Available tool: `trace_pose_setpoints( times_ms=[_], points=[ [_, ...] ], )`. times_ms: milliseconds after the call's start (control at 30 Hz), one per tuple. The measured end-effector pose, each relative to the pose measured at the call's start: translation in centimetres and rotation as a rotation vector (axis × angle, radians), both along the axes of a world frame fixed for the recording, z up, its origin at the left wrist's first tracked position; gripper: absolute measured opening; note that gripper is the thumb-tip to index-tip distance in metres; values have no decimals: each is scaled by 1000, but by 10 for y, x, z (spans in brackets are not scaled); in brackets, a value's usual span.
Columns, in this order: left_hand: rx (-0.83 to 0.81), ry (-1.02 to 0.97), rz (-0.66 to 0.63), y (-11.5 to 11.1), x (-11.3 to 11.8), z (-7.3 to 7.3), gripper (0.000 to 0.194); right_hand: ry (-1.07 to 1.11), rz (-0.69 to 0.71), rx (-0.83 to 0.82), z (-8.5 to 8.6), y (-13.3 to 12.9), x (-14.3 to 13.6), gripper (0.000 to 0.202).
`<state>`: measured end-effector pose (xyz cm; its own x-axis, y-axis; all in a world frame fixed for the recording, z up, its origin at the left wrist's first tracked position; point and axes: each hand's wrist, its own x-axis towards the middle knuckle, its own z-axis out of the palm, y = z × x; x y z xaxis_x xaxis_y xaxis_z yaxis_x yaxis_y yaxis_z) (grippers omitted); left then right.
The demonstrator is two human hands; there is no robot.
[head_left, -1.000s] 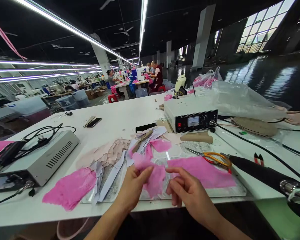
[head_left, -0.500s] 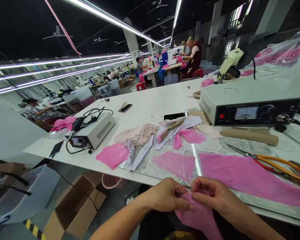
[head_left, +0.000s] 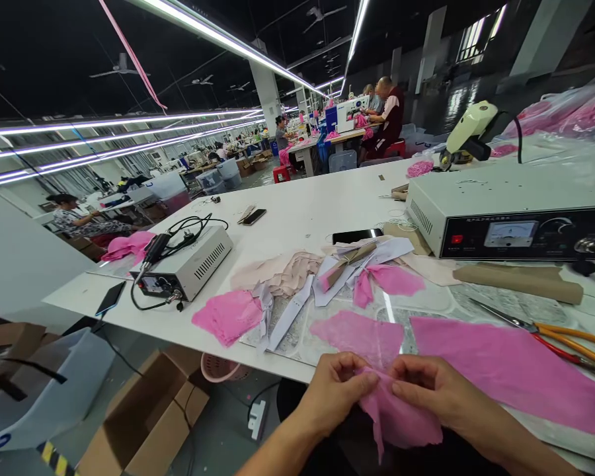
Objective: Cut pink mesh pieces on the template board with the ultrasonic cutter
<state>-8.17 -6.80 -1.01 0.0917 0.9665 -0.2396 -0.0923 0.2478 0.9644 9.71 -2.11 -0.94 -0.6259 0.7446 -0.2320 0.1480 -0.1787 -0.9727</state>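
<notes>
Between my two hands hangs a thin pink fabric piece [head_left: 401,420], at the front edge of the table. My left hand [head_left: 340,390] pinches its upper left edge between thumb and fingers. Close beside it, my right hand [head_left: 429,390] pinches the same edge, and the cloth drops in folds below. Just beyond my fingers a flat, sheer pink piece [head_left: 359,330] lies on the clear-covered work surface. A larger pink panel [head_left: 506,367] is spread to the right of my right hand.
Orange-handled scissors [head_left: 560,334] lie at right. A control box [head_left: 515,218] stands behind them, a smaller box [head_left: 188,264] at left. Pink pieces [head_left: 228,314], beige cloth [head_left: 282,271] and white strips [head_left: 292,311] cover the middle. A cardboard box [head_left: 143,410] sits on the floor.
My hands have risen slightly towards the table with the pink fabric piece, which now hangs wider and more spread below them. The view has shifted a little.
</notes>
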Motion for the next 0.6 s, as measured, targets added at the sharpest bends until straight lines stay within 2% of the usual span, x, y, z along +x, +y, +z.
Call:
trace_pose_setpoints(
  times_ms=[300,467,600],
  points=[
    [51,83,146,0,-2,-9,18,-74,-23,71,-2,3,-10,34],
    [85,194,187,0,-5,-16,19,-101,-82,108,-2,7,-11,25],
    [144,280,161,-2,-10,-20,19,-108,-133,121,0,6,-11,18]
  ],
)
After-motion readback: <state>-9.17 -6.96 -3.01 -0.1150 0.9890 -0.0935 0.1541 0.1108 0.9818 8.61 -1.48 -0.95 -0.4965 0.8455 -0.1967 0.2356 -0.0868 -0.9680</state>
